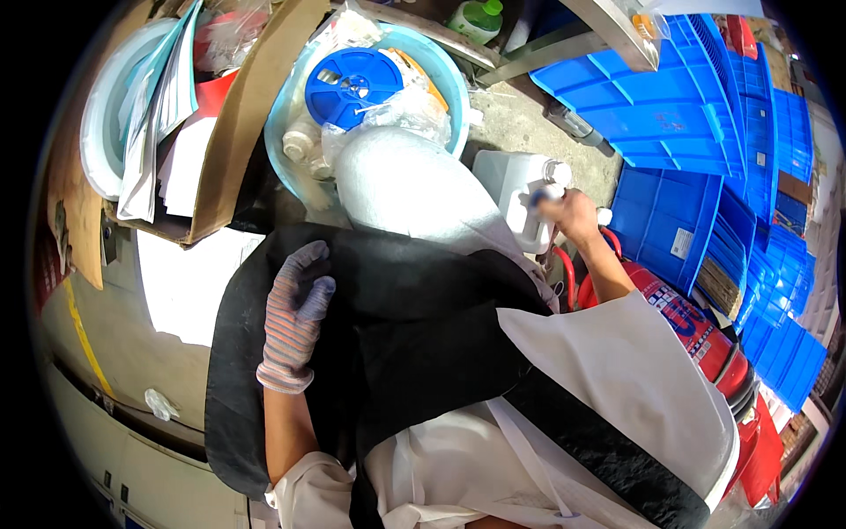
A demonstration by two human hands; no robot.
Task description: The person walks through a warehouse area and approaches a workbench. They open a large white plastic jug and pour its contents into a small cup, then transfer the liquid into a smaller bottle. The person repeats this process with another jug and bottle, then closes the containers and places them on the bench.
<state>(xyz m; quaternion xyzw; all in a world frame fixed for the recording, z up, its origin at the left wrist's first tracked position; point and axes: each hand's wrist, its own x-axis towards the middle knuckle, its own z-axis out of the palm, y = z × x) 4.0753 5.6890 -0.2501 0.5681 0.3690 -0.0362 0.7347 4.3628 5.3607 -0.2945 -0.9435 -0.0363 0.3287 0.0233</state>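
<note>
My left hand [298, 317], in a striped knit glove with grey fingertips, is held over the black apron [432, 370] on my lap. Its fingers are loosely bent and apart, with nothing in them. Bare and stretched out to the right, my right hand [575, 217] is beside a white plastic jug [504, 181] with a white cap. Its fingers are closed around a small, blurred item, white with a dark blue part, whose kind I cannot make out. A knee in light trousers [414, 189] sticks out from under the apron.
Ahead, a light blue tub [456, 84] holds a blue reel [352, 86] and plastic bags. A cardboard box [242, 115] with papers stands at the left. Blue crates [652, 97] and red fire extinguishers [665, 304] line the right. A metal frame leg [617, 31] reaches in from the top.
</note>
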